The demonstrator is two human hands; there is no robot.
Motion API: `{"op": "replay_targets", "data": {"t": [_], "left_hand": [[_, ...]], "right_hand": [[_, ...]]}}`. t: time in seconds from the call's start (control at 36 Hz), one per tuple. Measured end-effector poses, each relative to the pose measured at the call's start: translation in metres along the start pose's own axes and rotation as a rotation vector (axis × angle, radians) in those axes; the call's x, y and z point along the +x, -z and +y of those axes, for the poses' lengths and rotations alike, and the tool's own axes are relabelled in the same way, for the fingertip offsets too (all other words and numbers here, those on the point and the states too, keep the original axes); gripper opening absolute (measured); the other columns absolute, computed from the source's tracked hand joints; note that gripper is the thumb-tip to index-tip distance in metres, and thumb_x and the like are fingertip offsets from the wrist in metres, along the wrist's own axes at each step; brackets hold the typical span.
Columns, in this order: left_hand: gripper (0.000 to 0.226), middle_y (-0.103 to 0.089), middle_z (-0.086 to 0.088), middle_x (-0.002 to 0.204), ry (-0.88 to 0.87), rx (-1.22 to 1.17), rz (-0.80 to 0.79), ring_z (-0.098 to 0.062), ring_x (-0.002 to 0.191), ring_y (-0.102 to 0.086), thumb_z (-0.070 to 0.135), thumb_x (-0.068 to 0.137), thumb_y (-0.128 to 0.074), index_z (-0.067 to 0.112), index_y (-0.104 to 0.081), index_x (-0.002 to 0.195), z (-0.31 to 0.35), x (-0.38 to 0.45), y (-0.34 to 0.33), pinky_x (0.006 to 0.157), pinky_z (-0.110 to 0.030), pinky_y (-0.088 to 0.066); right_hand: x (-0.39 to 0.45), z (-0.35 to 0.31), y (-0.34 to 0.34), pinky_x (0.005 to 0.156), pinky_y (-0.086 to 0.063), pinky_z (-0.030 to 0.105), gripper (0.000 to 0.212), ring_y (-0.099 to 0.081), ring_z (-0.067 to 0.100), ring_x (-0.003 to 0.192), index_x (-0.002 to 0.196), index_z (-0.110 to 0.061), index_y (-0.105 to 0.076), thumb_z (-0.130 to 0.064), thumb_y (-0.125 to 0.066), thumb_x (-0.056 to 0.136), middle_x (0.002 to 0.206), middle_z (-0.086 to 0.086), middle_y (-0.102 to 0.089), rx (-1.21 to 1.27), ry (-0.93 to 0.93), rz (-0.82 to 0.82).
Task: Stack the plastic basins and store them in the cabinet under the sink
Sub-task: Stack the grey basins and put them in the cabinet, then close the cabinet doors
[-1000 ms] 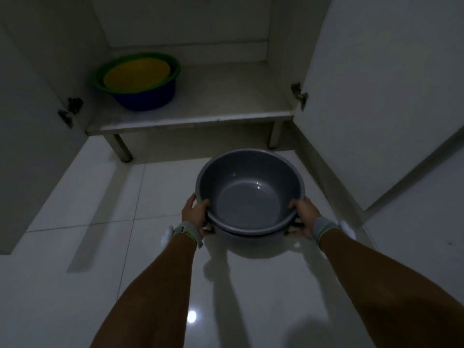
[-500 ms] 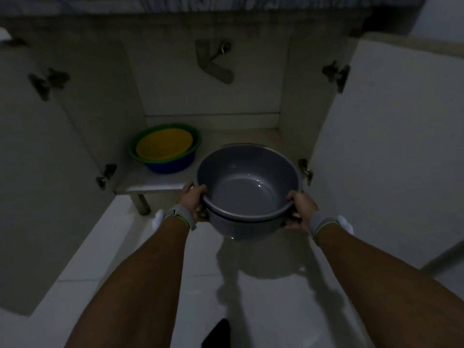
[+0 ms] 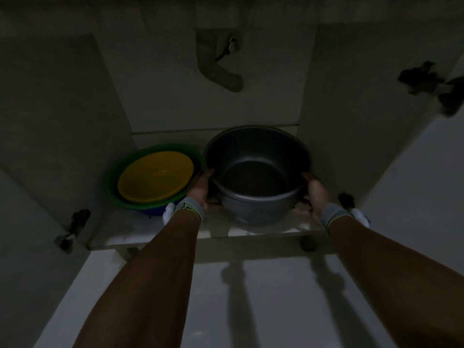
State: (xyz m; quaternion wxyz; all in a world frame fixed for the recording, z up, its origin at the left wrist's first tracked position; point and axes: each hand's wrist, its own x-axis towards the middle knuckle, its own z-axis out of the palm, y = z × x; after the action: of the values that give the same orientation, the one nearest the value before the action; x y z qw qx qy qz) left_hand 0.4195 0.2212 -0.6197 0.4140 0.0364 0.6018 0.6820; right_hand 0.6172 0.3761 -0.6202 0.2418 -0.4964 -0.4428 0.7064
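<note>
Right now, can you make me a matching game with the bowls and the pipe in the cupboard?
Things:
1. grey basins
2. yellow basin
3. green basin
4. drain pipe

Places:
A. nested inside the green one
B. up on the back wall
C. held by left hand and right hand
D. around the yellow one

Pairs: 1-C, 2-A, 3-D, 4-B

A stack of nested basins is placed at the left of the cabinet shelf. Just to its right, a large basin is held between the left hand and the right hand. A drain pipe is seen above, behind.
</note>
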Motion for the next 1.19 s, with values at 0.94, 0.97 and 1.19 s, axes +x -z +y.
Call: {"op": "replay_targets", "data": {"t": [0.94,0.97,1.19], "left_hand": [[0.051,-0.06,-0.007,0.107,-0.084,0.018,0.388,-0.025,0.089,-0.055,0.056,0.095,-0.034,0.016,-0.056,0.115,-0.031,-0.32,0.124,0.09,-0.041,-0.04],[0.052,-0.06,-0.007,0.104,-0.067,0.014,0.386,-0.025,0.087,-0.056,0.057,0.094,-0.033,0.015,-0.057,0.113,-0.034,-0.325,0.126,0.09,-0.04,-0.041],[0.071,-0.062,-0.012,0.122,0.002,-0.185,0.57,-0.03,0.1,-0.057,0.056,0.097,-0.011,0.009,-0.054,0.129,-0.049,-0.452,0.223,0.093,-0.043,-0.041]], "right_hand": [[-0.261,0.041,-0.078,0.086,-0.052,0.038,0.058,-0.055,0.029,0.116,0.142,-0.022,-0.036,-0.055,-0.036,0.095,0.142,0.007,-0.048,-0.561,0.34,-0.464],[-0.262,0.043,-0.084,0.093,-0.05,0.045,0.06,-0.057,0.033,0.116,0.138,-0.024,-0.039,-0.06,-0.035,0.091,0.138,0.007,-0.052,-0.606,0.351,-0.462],[-0.417,0.082,-0.182,0.096,-0.051,0.049,0.061,-0.062,0.036,0.11,0.124,-0.021,-0.048,-0.065,-0.031,0.085,0.125,0.009,-0.061,-0.805,0.55,-0.752]]}}
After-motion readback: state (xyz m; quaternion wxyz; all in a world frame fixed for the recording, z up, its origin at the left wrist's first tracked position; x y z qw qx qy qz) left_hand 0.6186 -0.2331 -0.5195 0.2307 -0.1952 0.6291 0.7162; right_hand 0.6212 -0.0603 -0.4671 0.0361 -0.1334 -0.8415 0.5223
